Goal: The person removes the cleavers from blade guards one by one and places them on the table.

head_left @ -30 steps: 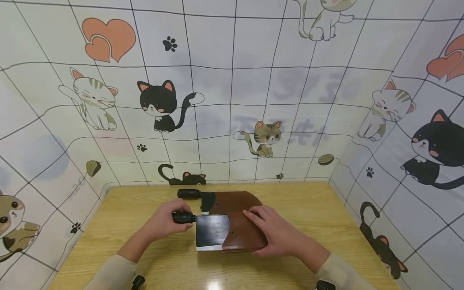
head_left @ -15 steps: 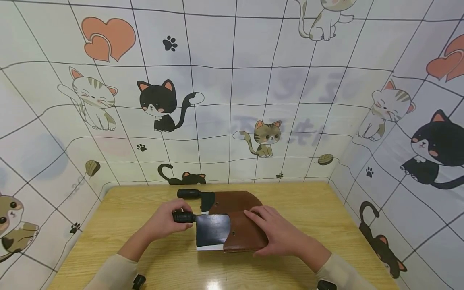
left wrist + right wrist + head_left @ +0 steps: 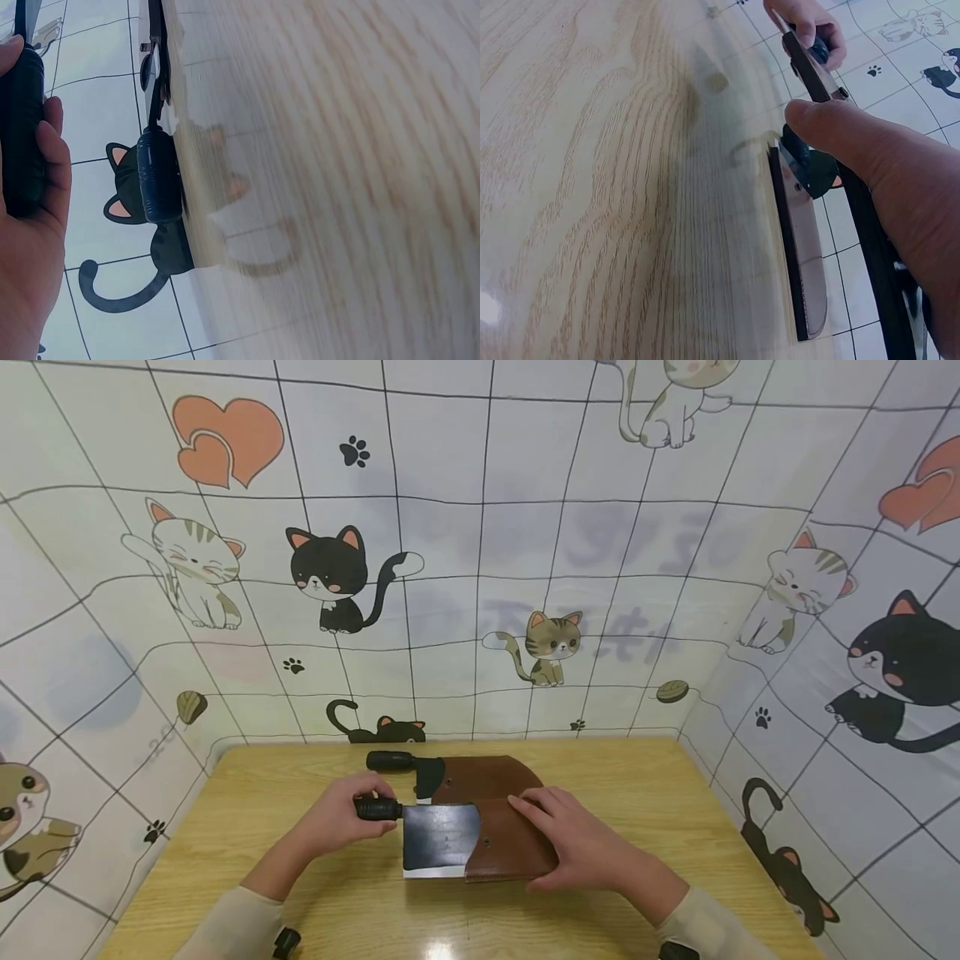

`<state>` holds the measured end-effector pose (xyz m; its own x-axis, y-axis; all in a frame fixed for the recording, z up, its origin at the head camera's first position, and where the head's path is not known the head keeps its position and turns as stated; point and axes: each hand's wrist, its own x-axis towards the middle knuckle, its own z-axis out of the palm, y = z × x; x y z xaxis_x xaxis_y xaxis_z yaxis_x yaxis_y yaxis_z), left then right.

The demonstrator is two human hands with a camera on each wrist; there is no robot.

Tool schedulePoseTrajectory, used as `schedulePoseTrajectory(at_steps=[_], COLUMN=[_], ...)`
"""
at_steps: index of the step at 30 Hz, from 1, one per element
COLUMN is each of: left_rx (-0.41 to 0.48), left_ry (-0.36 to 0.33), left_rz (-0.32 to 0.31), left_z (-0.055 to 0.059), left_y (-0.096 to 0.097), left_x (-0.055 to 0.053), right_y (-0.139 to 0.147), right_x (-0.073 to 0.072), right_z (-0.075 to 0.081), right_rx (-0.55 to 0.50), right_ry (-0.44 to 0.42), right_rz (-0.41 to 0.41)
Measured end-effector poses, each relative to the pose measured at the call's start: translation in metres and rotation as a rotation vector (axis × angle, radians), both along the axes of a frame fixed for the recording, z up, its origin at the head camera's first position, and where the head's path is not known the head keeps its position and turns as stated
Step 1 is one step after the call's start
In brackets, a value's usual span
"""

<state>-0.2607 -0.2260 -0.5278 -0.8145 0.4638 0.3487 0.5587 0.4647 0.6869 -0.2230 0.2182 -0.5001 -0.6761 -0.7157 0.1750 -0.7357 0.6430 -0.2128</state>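
A cleaver (image 3: 438, 837) with a dark blade and bright edge lies sideways in the middle of the head view. My left hand (image 3: 343, 818) grips its ribbed black handle (image 3: 21, 135). The blade's right part is hidden inside a brown leather sheath (image 3: 504, 852). My right hand (image 3: 576, 842) holds that sheath at its right end, fingers on top and thumb at the near edge. In the right wrist view, the held sheath (image 3: 810, 66) is seen edge-on, apart from the table top.
Behind it, a second cleaver with a black handle (image 3: 390, 762) lies on the wooden table (image 3: 637, 777), mostly covered by its own brown sheath (image 3: 480, 772). A wall sheet (image 3: 450, 543) printed with cats and grid lines stands along the back and sides.
The held sheath and my right hand have shifted slightly right, and the cleaver slightly left. A little more of the blade shows. The second cleaver stays put.
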Motion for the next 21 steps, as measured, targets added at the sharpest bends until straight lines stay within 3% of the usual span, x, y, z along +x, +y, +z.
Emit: schedulePoseTrajectory(at_steps=[15, 21], left_rx=[0.009, 0.005], left_ry=[-0.059, -0.053], left_rz=[0.015, 0.026], left_z=[0.0019, 0.001], left_y=[-0.0063, -0.0096], left_x=[0.0011, 0.0002], right_y=[0.0032, 0.0042], right_x=[0.0011, -0.0001], right_z=[0.0025, 0.0023], right_rx=[0.01, 0.004], right_ry=[0.005, -0.007], right_rz=[-0.007, -0.019])
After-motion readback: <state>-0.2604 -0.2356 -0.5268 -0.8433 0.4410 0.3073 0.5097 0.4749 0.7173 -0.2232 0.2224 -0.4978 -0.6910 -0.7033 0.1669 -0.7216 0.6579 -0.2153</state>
